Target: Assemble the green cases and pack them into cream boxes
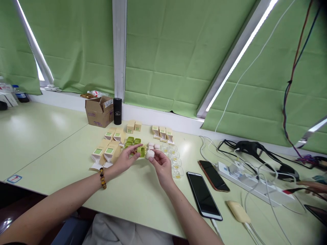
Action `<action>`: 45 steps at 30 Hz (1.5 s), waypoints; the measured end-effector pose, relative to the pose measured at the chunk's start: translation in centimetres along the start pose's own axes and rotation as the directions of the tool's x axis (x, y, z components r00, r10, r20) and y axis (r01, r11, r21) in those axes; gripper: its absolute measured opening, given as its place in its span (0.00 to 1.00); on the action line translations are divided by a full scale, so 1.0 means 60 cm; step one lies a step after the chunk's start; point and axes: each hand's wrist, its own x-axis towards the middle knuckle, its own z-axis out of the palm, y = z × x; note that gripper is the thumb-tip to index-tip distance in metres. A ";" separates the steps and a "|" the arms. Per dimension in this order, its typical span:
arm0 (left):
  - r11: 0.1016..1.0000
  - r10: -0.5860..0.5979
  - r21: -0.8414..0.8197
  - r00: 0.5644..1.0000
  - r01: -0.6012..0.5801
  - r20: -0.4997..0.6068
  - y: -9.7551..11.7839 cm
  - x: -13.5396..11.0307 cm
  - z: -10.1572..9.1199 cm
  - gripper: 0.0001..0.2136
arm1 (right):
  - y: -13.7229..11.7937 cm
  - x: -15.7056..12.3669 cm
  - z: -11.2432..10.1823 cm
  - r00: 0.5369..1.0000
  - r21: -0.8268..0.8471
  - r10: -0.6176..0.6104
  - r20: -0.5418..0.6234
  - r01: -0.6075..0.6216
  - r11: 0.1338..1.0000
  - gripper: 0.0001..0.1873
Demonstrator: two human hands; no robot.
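My left hand [124,160], with a bead bracelet at the wrist, pinches a small green plastic cup-shaped piece [141,151] above the table. Beside it my right hand [161,165] grips a small white round piece [150,154], which touches the green one. Just behind my hands lie more green pieces [133,140], white pieces [154,146] and several clear plastic cups [175,160]. Small tan cartons with green labels [107,151] lie to the left, and others stand behind [162,133].
A brown cardboard box [99,111] and a black cylinder [117,111] stand at the back. Two phones [204,194] [214,175], a yellow pad [238,211], a white power strip [251,184] and tangled cables lie to the right. Another person's hand [313,188] shows at the far right.
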 end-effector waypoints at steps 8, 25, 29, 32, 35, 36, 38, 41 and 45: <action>0.991 0.028 0.133 0.999 -0.023 -0.033 0.008 -0.003 0.003 0.22 | -0.009 -0.003 0.006 1.000 -0.083 0.009 0.023 -0.007 0.997 0.19; 0.993 0.023 0.117 1.000 -0.020 -0.018 0.024 -0.012 0.009 0.24 | -0.004 -0.004 0.006 0.999 -0.116 0.028 0.038 -0.023 0.993 0.20; 0.989 0.056 0.139 0.998 -0.050 -0.039 0.024 -0.013 0.008 0.22 | -0.005 -0.005 0.007 0.999 -0.113 0.015 0.043 -0.010 0.994 0.19; 0.974 0.067 0.218 0.997 -0.060 -0.023 0.025 -0.016 0.007 0.24 | -0.005 -0.005 0.008 0.999 -0.109 0.016 0.046 -0.011 0.994 0.19; 0.940 0.118 0.320 0.993 -0.116 0.013 0.024 -0.019 0.006 0.27 | -0.005 -0.005 0.009 0.999 -0.101 0.022 0.048 -0.017 0.995 0.20; 0.924 0.149 0.352 0.988 -0.150 0.028 0.024 -0.020 0.007 0.28 | -0.004 -0.005 0.009 0.999 -0.098 0.025 0.048 -0.020 0.995 0.20; 0.891 0.208 0.401 0.976 -0.214 0.059 0.024 -0.020 0.008 0.29 | -0.004 -0.005 0.010 0.998 -0.090 0.028 0.048 -0.023 0.996 0.20; 0.861 0.256 0.435 0.964 -0.263 0.075 0.025 -0.021 0.011 0.25 | -0.003 -0.006 0.013 0.999 -0.085 0.023 0.046 -0.019 0.996 0.21; 0.838 0.301 0.455 0.950 -0.303 0.079 0.028 -0.025 0.015 0.24 | 0.000 -0.008 0.017 0.999 -0.071 0.017 0.035 -0.015 0.997 0.21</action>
